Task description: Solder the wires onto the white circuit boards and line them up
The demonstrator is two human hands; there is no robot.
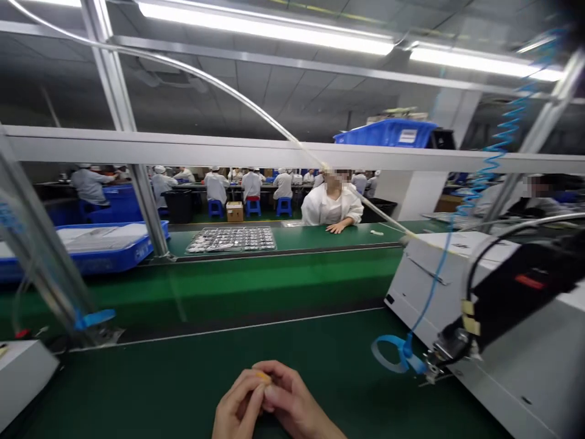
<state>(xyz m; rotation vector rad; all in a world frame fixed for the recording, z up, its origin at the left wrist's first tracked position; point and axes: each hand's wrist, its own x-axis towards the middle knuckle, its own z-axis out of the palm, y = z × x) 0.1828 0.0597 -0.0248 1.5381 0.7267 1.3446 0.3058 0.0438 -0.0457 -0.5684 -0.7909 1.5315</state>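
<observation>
At the bottom centre, over the dark green bench top, my left hand [238,405] and my right hand [295,399] are brought together, fingertips touching. A small yellow-orange piece [264,377] shows between their fingers; its kind cannot be made out, as the fingers cover most of it. Both hands are closed around this piece in a pinch.
Right of my hands lies a blue wrist strap [393,353] on a coiled cord, beside a white machine [425,286]. Beyond the green conveyor belt [274,274] are a tray of small parts [231,239], a blue bin [123,253] and a seated person [331,204]. A metal post [146,207] stands left.
</observation>
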